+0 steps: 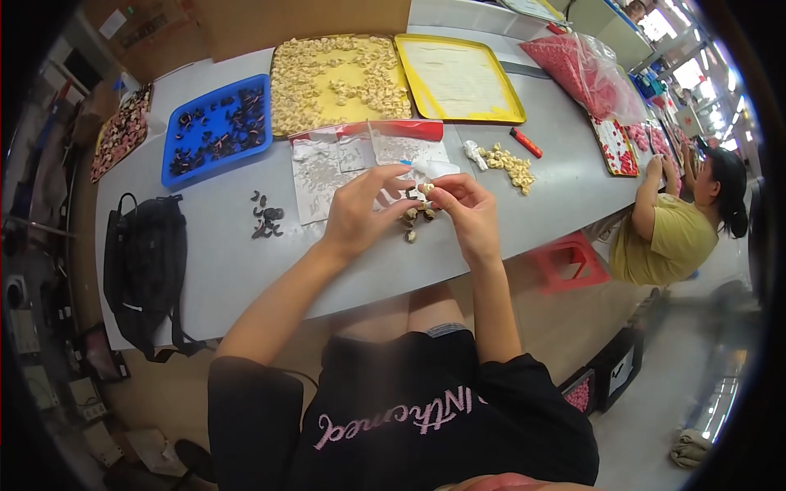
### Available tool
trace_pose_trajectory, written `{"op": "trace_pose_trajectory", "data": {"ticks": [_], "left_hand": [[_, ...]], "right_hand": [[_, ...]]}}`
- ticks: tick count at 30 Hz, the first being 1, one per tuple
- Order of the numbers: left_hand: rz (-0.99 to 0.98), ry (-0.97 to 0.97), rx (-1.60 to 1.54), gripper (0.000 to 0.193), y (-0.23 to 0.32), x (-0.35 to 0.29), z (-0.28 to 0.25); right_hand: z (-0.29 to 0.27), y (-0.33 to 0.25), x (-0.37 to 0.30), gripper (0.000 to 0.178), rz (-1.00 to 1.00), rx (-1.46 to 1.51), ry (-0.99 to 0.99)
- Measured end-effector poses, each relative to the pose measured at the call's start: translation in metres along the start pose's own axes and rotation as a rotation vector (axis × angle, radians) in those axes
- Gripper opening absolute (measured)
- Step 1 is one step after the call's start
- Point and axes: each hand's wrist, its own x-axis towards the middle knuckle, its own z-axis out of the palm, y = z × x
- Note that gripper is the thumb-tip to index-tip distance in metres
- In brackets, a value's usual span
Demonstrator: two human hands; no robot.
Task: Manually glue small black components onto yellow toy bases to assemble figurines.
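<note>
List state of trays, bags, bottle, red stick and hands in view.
Blue rectangular plastic tray: partly filled, black pieces
Yellow rectangular tray: loaded, small cream pieces
White-covered yellow tray: flat, white covering exposed
Black fabric bag: lying on table
Clear plastic bag: bulging, pink contents
White plastic bottle: sideways, held or resting unclear
Red cylindrical stick: lying flat
Left hand: curled, grip unclear
Right hand: pinching small cream piece
</note>
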Motion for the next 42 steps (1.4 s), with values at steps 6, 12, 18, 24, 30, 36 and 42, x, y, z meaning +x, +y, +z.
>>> {"op": "trace_pose_trajectory", "data": {"ticks": [6,12,18,24,30,36,42], "left_hand": [[0.1,-0.033,0.019,0.048,0.001,0.005,0.001],[0.129,-0.036,-0.012,0.046,-0.004,-0.005,-0.003],[0.1,-0.026,-0.059,0.043,0.004,-0.007,0.0],[0.082,-0.027,-0.093,0.043,0.005,-0.003,0.0],[0.103,-0.013,-0.065,0.044,0.007,-0.002,-0.002],[0.114,-0.086,-0.002,0.043,0.004,-0.005,-0.002],[0.1,-0.06,-0.04,0.042,0.001,-0.008,-0.001]], "right_hand": [[0.002,-0.007,-0.001,0.015,0.027,-0.017,-0.082],[0.004,-0.01,-0.003,0.014,0.14,0.053,-0.195],[0.004,-0.006,-0.006,0.022,0.276,0.346,-0.272],[0.003,0.004,-0.005,0.035,0.306,0.577,-0.257],[0.009,-0.002,-0.004,0.038,0.302,0.585,-0.214],[0.007,0.003,-0.007,0.039,0.28,0.614,-0.213],[0.007,0.005,-0.006,0.04,0.206,0.584,-0.235]]}}
